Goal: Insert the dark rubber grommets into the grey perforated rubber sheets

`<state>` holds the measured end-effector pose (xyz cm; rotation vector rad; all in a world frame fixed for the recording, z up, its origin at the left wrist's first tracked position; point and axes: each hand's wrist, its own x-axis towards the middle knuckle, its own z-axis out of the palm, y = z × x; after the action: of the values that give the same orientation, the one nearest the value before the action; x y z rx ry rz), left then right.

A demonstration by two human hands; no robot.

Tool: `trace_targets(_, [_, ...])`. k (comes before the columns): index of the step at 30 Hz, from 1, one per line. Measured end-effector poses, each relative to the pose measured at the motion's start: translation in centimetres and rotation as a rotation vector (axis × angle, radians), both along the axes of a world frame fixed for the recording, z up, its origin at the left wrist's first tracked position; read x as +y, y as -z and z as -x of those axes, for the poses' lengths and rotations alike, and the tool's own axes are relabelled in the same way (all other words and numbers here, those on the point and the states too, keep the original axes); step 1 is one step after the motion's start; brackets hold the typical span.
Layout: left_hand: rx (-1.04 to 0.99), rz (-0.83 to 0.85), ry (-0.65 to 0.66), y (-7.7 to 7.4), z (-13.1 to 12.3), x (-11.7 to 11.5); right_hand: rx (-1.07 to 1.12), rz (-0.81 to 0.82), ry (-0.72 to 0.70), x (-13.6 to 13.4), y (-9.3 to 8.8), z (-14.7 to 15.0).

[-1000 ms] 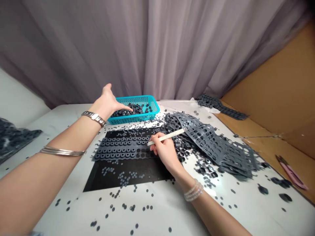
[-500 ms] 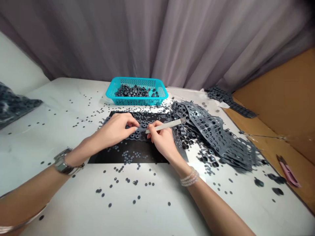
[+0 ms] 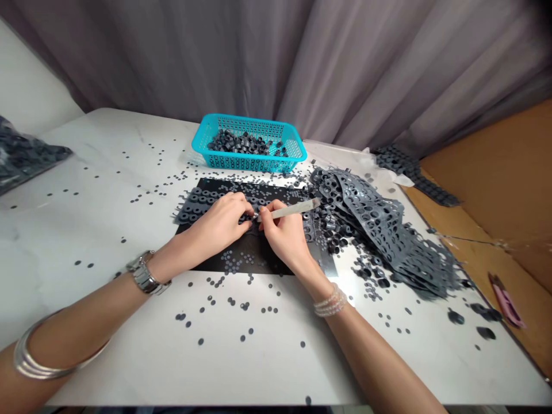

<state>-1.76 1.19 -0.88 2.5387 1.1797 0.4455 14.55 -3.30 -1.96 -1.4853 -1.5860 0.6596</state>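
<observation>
My right hand (image 3: 282, 227) is closed pen-fashion around a slim, whitish stick-like tool (image 3: 297, 209). The tool's working tip points left and down into a dark grey molded rubber sheet (image 3: 194, 208) with rows of ring-shaped bumps. My left hand (image 3: 226, 221) lies over the middle of this sheet, its fingers curled and thumb close to the forefinger, gripping the sheet beside the tool's tip. The fingers partly hide the spot where tip and sheet meet. Under the sheet is a black board (image 3: 215, 261) sprinkled with small grey discs.
A turquoise basket (image 3: 254, 162) behind the board holds many black rubber pieces. To the right lie stacked perforated sheets (image 3: 371, 218) and loose black parts (image 3: 336, 230). A filled plastic bag (image 3: 30, 155) sits far left. Pink-handled cutters (image 3: 506, 302) rest by the right edge. Small discs dot the white table (image 3: 142, 345).
The camera view has shifted, so the table's near edge now shows. My left hand has drawn in closer to the tool tip, uncovering more sheet on the left. My right hand keeps its grip.
</observation>
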Motion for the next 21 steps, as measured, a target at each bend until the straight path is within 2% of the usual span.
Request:
trace_targets(6, [-0.052,-0.037,0.01,0.0,-0.4,-0.2,-0.132,-0.052,-0.016,-0.1,-0.3,0.4])
trace_targets(9, [-0.269,0.075,-0.113,-0.9,0.3,-0.7,-0.138,-0.05,-0.019,0.0,-0.3,0.4])
trace_targets(12, [-0.695,0.331,-0.357,-1.8,1.6,-0.7,-0.064,-0.01,-0.018,0.2,-0.1,0.2])
trace_targets(14, [-0.957,0.561,-0.441,-2.1,2.2,-0.5,0.021,0.015,0.002,0.2,0.1,0.0])
trace_targets(18, [-1.222,1.006,-0.403,-1.8,2.3,-0.1,0.182,0.032,0.093,0.0,0.0,-0.4])
trace_targets(21, [-1.318,1.2,-0.412,-1.5,1.8,-0.3,0.234,0.019,0.118,-0.3,-0.3,-0.6])
